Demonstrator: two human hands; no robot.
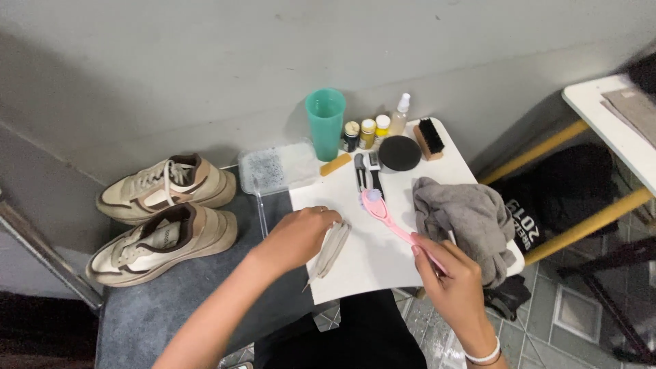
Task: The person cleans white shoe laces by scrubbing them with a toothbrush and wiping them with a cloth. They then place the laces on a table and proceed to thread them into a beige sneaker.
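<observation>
My left hand (298,236) rests on a bundle of beige shoelaces (331,250) at the left edge of a small white table (369,266), pressing them down. My right hand (451,280) grips the handle of a pink brush (387,215), whose round head lies on the table near the middle. A grey cloth (471,215) is bunched just right of the brush. Two beige and brown sneakers (164,212) stand on a dark mat to the left, the nearer one without laces.
At the table's back stand a teal cup (325,121), three small paint jars (367,132), a spray bottle (400,115), a round black sponge (400,153) and a wooden bristle brush (429,139). A clear tray (277,168) sits left of them. A yellow-legged white table (601,109) stands at right.
</observation>
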